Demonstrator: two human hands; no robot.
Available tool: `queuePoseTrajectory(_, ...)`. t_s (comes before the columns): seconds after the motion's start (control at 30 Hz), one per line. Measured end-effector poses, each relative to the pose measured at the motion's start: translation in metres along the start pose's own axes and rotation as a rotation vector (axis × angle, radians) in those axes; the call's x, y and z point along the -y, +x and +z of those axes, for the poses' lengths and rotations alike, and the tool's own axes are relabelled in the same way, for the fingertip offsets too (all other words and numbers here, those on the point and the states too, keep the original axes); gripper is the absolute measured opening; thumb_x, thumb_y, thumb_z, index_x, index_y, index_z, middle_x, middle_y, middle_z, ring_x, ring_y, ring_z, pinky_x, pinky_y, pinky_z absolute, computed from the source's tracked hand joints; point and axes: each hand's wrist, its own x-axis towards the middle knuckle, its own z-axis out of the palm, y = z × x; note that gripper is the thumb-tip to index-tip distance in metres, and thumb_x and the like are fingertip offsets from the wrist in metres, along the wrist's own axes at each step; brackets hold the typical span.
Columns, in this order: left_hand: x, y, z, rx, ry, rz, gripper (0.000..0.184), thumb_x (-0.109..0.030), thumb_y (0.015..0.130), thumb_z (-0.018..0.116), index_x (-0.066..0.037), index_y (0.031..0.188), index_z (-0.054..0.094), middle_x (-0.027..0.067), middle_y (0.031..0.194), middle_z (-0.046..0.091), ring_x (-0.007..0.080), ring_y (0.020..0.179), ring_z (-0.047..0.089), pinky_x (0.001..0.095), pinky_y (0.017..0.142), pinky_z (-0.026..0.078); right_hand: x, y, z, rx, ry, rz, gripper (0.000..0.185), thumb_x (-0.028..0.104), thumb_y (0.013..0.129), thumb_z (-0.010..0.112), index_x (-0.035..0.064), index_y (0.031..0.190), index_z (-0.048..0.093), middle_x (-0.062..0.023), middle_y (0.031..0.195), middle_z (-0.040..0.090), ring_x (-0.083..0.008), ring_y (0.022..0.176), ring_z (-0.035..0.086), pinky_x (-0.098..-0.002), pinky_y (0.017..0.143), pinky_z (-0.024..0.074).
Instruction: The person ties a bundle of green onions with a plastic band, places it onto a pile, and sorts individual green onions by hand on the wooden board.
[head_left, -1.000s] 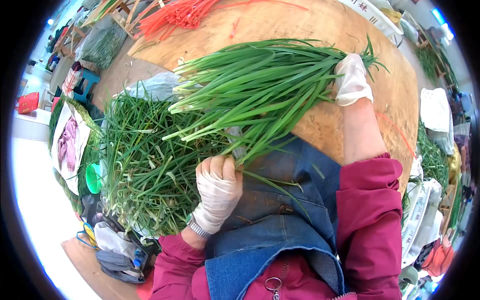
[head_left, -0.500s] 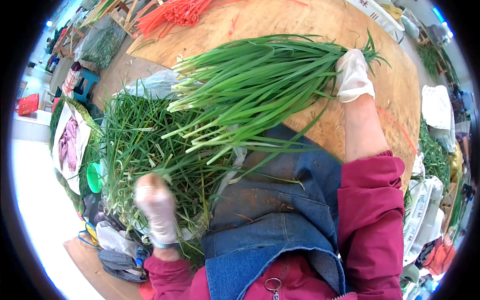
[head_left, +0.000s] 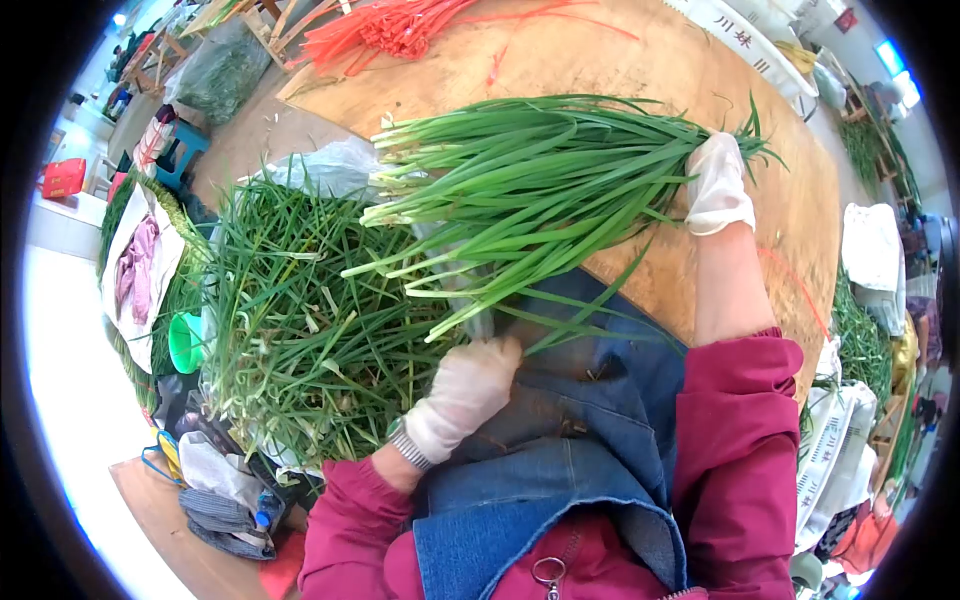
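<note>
A large bunch of garlic chives lies across the wooden table, pale stem ends fanned out to the left and some leaves hanging past the edge. My right hand, in a whitish glove, is closed around the leaf end. My left hand, gloved too, is closed just below the lower stems, over my denim apron; whatever its fingers pinch is hidden. Left of it, a heap of loose, tangled leaves fills a container lined with clear plastic.
Red ties lie at the back of the wooden table. A green bowl-like object and a white bag with pink cloth are at the left. White printed sacks and more greens stand at the right.
My left hand has moved right, from over the loose leaf heap to beneath the chive stems. My right hand keeps its hold on the leaf end; the view has shifted slightly.
</note>
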Motion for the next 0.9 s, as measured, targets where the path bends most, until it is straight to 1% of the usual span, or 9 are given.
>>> queuePoseTrajectory(0.07, 0.02, -0.021, -0.034, -0.254, -0.149, 0.021, 0.009, -0.002, 0.068, 0.053, -0.01, 0.072, 0.049, 0.003, 0.055, 0.045, 0.0201, 0.046, 0.049, 0.0331, 0.041, 0.04, -0.002, 0.002, 0.0, -0.018, 0.125, 0.037, 0.014, 0.014, 0.084, 0.056, 0.0003, 0.084, 0.054, -0.0123, 0.08, 0.062, -0.0246, 0.067, 0.057, -0.0341, 0.065, 0.0468)
queuePoseTrajectory(0.17, 0.072, -0.083, -0.097, -0.322, 0.142, -0.234, 0.014, 0.002, 0.073, 0.051, -0.006, 0.081, 0.058, 0.0063, 0.056, 0.05, 0.0213, 0.044, 0.048, 0.0313, 0.038, 0.038, -0.005, 0.018, -0.001, -0.047, 0.237, 0.07, 0.014, 0.014, 0.084, 0.056, -0.0001, 0.085, 0.052, -0.0124, 0.08, 0.062, -0.0247, 0.068, 0.057, -0.0343, 0.066, 0.0466)
queuePoseTrajectory(0.27, 0.139, -0.18, -0.116, -0.131, 0.617, -0.642, 0.022, -0.004, 0.074, 0.06, -0.003, 0.096, 0.059, 0.0109, 0.079, 0.059, 0.0236, 0.07, 0.057, 0.0356, 0.065, 0.046, -0.009, 0.04, -0.004, -0.072, 0.313, 0.102, 0.015, 0.014, 0.085, 0.055, -0.0006, 0.086, 0.051, -0.0125, 0.081, 0.061, -0.0247, 0.069, 0.056, -0.0346, 0.068, 0.0463)
queuePoseTrajectory(0.37, 0.123, -0.152, -0.122, -0.025, 0.812, -0.736, 0.029, -0.01, 0.073, 0.066, -0.004, 0.1, 0.058, 0.0124, 0.096, 0.058, 0.0255, 0.093, 0.054, 0.0398, 0.086, 0.039, -0.004, 0.033, -0.005, -0.06, 0.324, 0.098, 0.016, 0.014, 0.085, 0.056, -0.0009, 0.088, 0.05, -0.0131, 0.083, 0.061, -0.0253, 0.07, 0.056, -0.0356, 0.068, 0.0466)
queuePoseTrajectory(0.47, 0.078, -0.081, -0.107, -0.341, 0.223, -0.385, 0.032, -0.008, 0.074, 0.067, -0.005, 0.104, 0.059, 0.0121, 0.104, 0.057, 0.027, 0.099, 0.053, 0.0382, 0.087, 0.041, 0.008, 0.002, 0.001, 0.013, 0.292, 0.069, 0.017, 0.014, 0.084, 0.056, -0.0012, 0.09, 0.05, -0.014, 0.086, 0.061, -0.0262, 0.071, 0.057, -0.037, 0.068, 0.0471)
queuePoseTrajectory(0.6, 0.043, -0.004, -0.082, -0.442, 0.008, -0.146, 0.017, -0.01, 0.075, 0.066, -0.006, 0.09, 0.059, 0.007, 0.091, 0.058, 0.0244, 0.083, 0.055, 0.0373, 0.077, 0.041, 0.017, -0.023, 0.0, 0.086, 0.269, 0.035, 0.019, 0.014, 0.084, 0.056, -0.0016, 0.093, 0.05, -0.0151, 0.09, 0.06, -0.0273, 0.072, 0.058, -0.0389, 0.068, 0.0477)
queuePoseTrajectory(0.73, 0.032, 0.019, -0.053, -0.362, 0.043, -0.221, 0.02, -0.011, 0.07, 0.068, -0.009, 0.087, 0.059, 0.0049, 0.084, 0.056, 0.0254, 0.079, 0.053, 0.038, 0.075, 0.037, 0.018, -0.024, 0.004, -0.047, 0.346, 0.007, 0.023, 0.012, 0.083, 0.057, -0.003, 0.098, 0.049, -0.0164, 0.093, 0.059, -0.0285, 0.074, 0.059, -0.0416, 0.069, 0.0487)
queuePoseTrajectory(0.83, 0.025, 0.009, -0.038, -0.287, -0.266, -0.354, 0.015, -0.013, 0.073, 0.066, -0.006, 0.086, 0.063, 0.0079, 0.081, 0.059, 0.0271, 0.077, 0.056, 0.0378, 0.07, 0.041, 0.02, -0.034, 0.0, -0.089, 0.178, 0.006, 0.024, 0.01, 0.083, 0.057, -0.0036, 0.099, 0.048, -0.0152, 0.09, 0.059, -0.0283, 0.072, 0.059, -0.0405, 0.068, 0.0495)
queuePoseTrajectory(0.9, 0.023, 0.008, -0.036, -0.193, -0.509, -0.449, 0.017, -0.014, 0.074, 0.066, -0.003, 0.087, 0.065, 0.0101, 0.083, 0.06, 0.0279, 0.078, 0.058, 0.0371, 0.068, 0.044, 0.023, -0.047, 0.004, 0.007, 0.135, 0.031, 0.025, 0.02, 0.089, 0.043, -0.0012, 0.091, 0.055, -0.0114, 0.085, 0.061, -0.0243, 0.073, 0.056, -0.0338, 0.073, 0.0437)
